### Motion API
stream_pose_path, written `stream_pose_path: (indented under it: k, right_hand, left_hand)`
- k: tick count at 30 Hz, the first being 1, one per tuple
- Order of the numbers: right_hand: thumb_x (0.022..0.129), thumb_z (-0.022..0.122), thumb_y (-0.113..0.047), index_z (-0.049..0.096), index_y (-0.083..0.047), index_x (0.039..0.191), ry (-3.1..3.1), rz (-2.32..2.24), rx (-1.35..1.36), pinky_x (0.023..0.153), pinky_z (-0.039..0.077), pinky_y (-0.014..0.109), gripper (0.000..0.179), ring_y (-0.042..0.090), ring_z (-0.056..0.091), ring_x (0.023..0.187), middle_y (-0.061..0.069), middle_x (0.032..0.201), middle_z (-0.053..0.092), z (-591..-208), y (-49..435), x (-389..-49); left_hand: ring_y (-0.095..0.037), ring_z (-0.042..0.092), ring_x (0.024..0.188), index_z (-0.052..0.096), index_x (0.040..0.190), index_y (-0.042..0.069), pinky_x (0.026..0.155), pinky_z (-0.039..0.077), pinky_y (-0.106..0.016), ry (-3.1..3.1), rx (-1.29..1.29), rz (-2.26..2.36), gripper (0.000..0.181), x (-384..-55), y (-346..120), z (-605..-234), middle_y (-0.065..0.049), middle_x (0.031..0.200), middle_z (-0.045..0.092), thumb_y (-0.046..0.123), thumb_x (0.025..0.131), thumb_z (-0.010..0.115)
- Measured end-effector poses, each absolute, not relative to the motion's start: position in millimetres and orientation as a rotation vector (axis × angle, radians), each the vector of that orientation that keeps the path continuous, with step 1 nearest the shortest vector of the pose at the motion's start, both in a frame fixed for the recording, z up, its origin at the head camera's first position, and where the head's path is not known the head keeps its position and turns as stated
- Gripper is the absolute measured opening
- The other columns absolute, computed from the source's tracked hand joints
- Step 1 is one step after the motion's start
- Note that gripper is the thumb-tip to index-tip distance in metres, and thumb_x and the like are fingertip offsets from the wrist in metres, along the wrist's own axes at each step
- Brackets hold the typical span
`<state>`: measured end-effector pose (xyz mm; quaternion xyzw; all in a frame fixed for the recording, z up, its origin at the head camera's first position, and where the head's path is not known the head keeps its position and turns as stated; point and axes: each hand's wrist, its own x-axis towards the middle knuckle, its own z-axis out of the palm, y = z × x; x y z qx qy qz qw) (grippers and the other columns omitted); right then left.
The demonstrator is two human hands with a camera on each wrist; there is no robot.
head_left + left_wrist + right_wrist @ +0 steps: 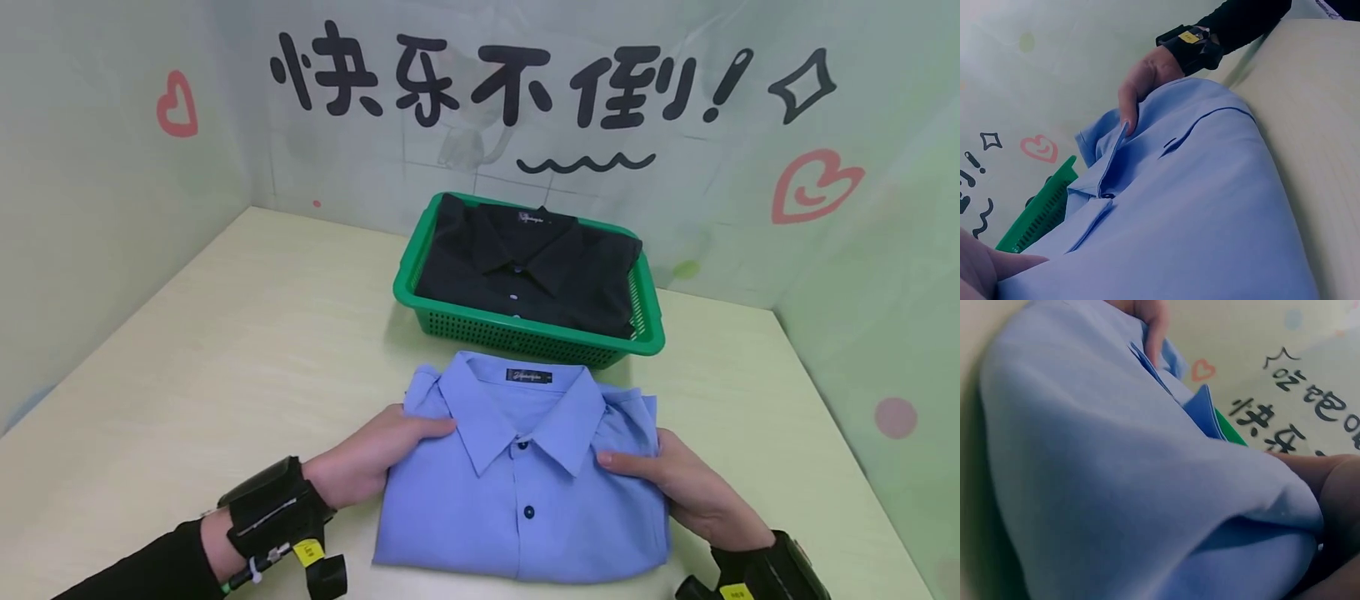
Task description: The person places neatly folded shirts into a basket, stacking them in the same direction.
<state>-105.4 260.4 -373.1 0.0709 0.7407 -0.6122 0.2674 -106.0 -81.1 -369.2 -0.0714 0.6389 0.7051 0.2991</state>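
Observation:
A folded light-blue shirt (pixel 465 508) with dark buttons lies collar-up toward the back, its lower edge facing me. My left hand (pixel 382 454) grips its left side, thumb on top beside the collar and the other fingers hidden beneath. On the opposite side my right hand (pixel 693 483) holds the right edge the same way, thumb pressed on the front. In the left wrist view the shirt (pixel 1210 206) bulges up between both hands. The right wrist view shows fabric (pixel 1085 456) folded over at the right hand (pixel 1341 506).
Just behind the shirt's collar stands a green plastic basket (pixel 510 333) holding a folded black shirt (pixel 525 267). Both are on a pale wooden table (pixel 225 358). Printed wall sheets (pixel 480 158) enclose the table at the back and sides.

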Motion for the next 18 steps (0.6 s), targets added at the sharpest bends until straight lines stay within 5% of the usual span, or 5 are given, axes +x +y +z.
stream_pose_path:
  k: [18]
  right_hand:
    - [0.087,0.077,-0.021,0.031,-0.004,0.143,1.984,-1.677,0.141,0.099,0.044,0.045,0.075,0.032,0.049,0.118,0.017,0.136,0.044,-346,229,-107]
  left_hand:
    - [-0.025,0.055,0.117,0.045,0.139,-0.001,0.100,0.042,-0.043,1.759,-0.105,1.831,0.056,-112,-119,-344,-0.012,0.129,0.056,0.029,0.096,0.064]
